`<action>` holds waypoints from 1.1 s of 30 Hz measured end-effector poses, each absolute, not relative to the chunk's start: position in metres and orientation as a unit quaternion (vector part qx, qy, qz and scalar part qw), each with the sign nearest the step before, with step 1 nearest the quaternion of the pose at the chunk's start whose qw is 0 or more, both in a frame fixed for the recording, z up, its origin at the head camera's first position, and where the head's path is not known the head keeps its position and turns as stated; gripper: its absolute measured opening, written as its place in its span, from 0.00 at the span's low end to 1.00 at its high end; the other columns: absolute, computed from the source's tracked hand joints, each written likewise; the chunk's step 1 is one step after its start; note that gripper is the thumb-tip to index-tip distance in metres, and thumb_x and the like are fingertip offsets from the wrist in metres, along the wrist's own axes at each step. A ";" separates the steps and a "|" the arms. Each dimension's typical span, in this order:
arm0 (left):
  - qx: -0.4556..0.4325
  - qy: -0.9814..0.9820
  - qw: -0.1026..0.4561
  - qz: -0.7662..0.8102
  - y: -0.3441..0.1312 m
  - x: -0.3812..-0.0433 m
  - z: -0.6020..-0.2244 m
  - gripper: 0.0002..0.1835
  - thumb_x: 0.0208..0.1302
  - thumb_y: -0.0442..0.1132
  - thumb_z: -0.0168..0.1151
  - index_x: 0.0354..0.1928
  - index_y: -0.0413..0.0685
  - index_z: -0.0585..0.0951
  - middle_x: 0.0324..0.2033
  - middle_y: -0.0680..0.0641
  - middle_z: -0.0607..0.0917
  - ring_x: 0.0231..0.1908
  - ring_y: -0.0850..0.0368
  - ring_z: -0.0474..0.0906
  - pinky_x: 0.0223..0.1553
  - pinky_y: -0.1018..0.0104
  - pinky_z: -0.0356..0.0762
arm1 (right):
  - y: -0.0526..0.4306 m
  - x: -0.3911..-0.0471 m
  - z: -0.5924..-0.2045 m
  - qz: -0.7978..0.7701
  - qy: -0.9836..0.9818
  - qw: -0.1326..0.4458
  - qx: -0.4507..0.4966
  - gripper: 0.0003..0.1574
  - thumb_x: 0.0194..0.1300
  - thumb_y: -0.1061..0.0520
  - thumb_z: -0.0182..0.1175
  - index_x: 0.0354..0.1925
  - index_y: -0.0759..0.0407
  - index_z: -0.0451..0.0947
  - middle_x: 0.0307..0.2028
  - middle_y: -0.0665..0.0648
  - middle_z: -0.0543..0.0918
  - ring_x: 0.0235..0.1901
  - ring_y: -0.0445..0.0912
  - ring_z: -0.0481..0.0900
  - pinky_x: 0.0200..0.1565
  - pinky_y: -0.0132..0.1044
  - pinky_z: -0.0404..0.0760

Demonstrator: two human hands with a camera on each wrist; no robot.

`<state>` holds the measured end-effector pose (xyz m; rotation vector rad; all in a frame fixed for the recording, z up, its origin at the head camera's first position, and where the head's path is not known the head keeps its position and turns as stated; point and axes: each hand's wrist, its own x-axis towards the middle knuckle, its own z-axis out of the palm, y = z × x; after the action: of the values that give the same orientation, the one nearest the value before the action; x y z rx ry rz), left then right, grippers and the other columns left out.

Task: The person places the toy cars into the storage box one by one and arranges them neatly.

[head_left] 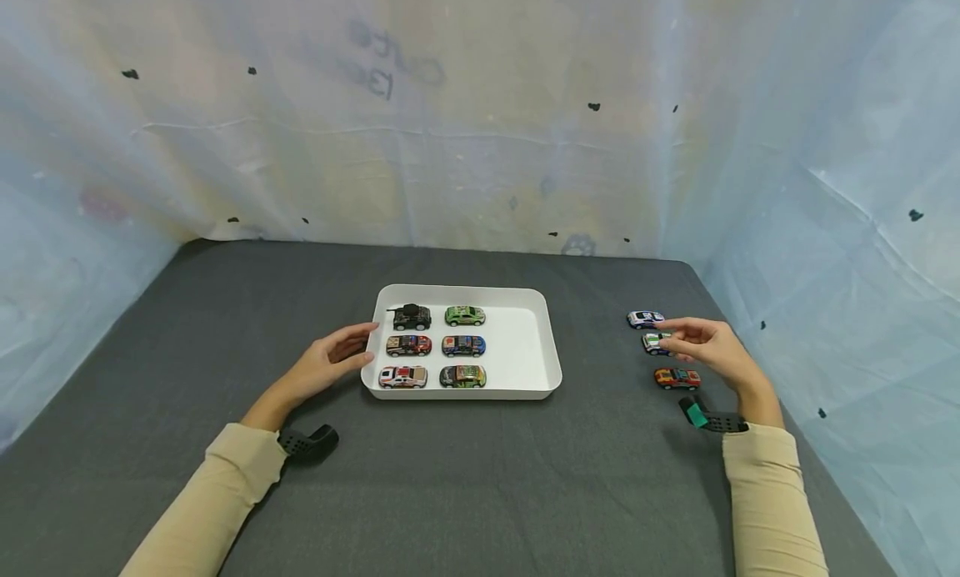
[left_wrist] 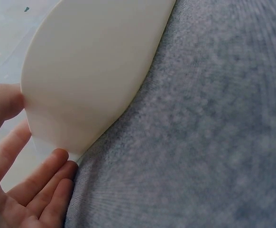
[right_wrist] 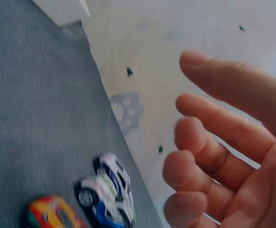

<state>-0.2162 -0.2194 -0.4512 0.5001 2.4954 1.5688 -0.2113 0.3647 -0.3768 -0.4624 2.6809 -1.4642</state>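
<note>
My left hand (head_left: 330,360) rests its fingertips against the left side of a white tray (head_left: 525,343), fingers fairly straight. The left wrist view shows the same tray wall (left_wrist: 95,71) with thumb and fingers along its edge. Over on the right, my right hand (head_left: 708,343) hovers by three toy cars, thumb and fingers apart and nothing between them in the right wrist view. These are a white-and-blue car (head_left: 645,319), a white-and-green car (head_left: 654,343) partly hidden by the fingers, and a red-and-orange car (head_left: 677,378).
Several toy vehicles stand in two columns in the tray's left and middle, among them a black tank-like one (head_left: 411,317) and a green car (head_left: 465,315). A grey cloth (head_left: 480,477) covers the table. Pale plastic sheeting (head_left: 480,143) hangs behind and at both sides.
</note>
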 end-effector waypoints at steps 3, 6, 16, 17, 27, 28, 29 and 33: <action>0.169 0.831 0.075 0.524 -0.220 -0.216 -0.450 0.31 0.70 0.44 0.57 0.72 0.49 0.63 0.72 0.40 0.63 0.70 0.39 0.61 0.69 0.43 0.61 | 0.373 -0.210 -0.380 -0.486 0.860 0.034 -0.155 0.18 0.66 0.64 0.59 0.47 0.42 0.80 0.27 0.37 0.82 0.23 0.36 0.77 0.26 0.36 0.78; 0.172 0.830 0.075 0.526 -0.219 -0.216 -0.451 0.30 0.70 0.44 0.57 0.72 0.49 0.63 0.72 0.40 0.63 0.70 0.39 0.61 0.69 0.44 0.60 | 0.381 -0.209 -0.383 -0.491 0.855 0.035 -0.162 0.18 0.66 0.65 0.58 0.48 0.44 0.80 0.27 0.37 0.82 0.23 0.38 0.77 0.25 0.38 0.77; 0.168 0.832 0.077 0.523 -0.219 -0.216 -0.451 0.31 0.70 0.45 0.57 0.72 0.49 0.63 0.71 0.39 0.64 0.70 0.38 0.60 0.70 0.42 0.59 | 0.406 -0.206 -0.394 -0.482 0.863 0.043 -0.143 0.16 0.64 0.66 0.61 0.51 0.62 0.80 0.24 0.40 0.78 0.20 0.39 0.71 0.23 0.42 0.68; 0.167 0.833 0.076 0.523 -0.220 -0.216 -0.451 0.31 0.70 0.45 0.58 0.72 0.49 0.63 0.71 0.39 0.64 0.70 0.38 0.60 0.70 0.42 0.59 | 0.408 -0.206 -0.396 -0.476 0.867 0.049 -0.139 0.17 0.64 0.65 0.61 0.52 0.64 0.79 0.24 0.41 0.78 0.21 0.41 0.71 0.23 0.42 0.68; 0.169 0.833 0.077 0.521 -0.220 -0.216 -0.449 0.31 0.70 0.44 0.57 0.72 0.49 0.63 0.71 0.39 0.64 0.71 0.39 0.60 0.70 0.43 0.59 | 0.419 -0.206 -0.407 -0.468 0.866 0.095 -0.150 0.18 0.66 0.65 0.59 0.54 0.59 0.79 0.23 0.40 0.72 0.22 0.43 0.68 0.24 0.40 0.67; 0.169 0.833 0.077 0.521 -0.220 -0.216 -0.449 0.31 0.70 0.44 0.57 0.72 0.49 0.63 0.71 0.40 0.64 0.71 0.39 0.60 0.70 0.44 0.59 | 0.420 -0.205 -0.407 -0.467 0.866 0.097 -0.148 0.18 0.65 0.65 0.59 0.54 0.58 0.79 0.23 0.40 0.72 0.22 0.42 0.68 0.24 0.39 0.67; 0.170 0.833 0.077 0.521 -0.220 -0.216 -0.449 0.31 0.70 0.44 0.57 0.72 0.49 0.63 0.71 0.39 0.64 0.71 0.39 0.60 0.70 0.43 0.59 | 0.420 -0.205 -0.408 -0.466 0.867 0.101 -0.147 0.18 0.65 0.65 0.59 0.54 0.58 0.79 0.24 0.40 0.72 0.22 0.42 0.68 0.24 0.39 0.68; 0.172 0.832 0.075 0.522 -0.220 -0.216 -0.450 0.31 0.70 0.44 0.57 0.72 0.49 0.63 0.72 0.39 0.63 0.71 0.38 0.59 0.70 0.43 0.59 | 0.421 -0.205 -0.410 -0.469 0.863 0.120 -0.143 0.20 0.65 0.65 0.60 0.55 0.59 0.78 0.25 0.39 0.72 0.24 0.39 0.69 0.26 0.37 0.71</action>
<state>-0.2161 -0.2202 -0.4497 0.5154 2.4954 1.5659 -0.2048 0.4214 -0.4098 -0.4189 2.5231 -1.3701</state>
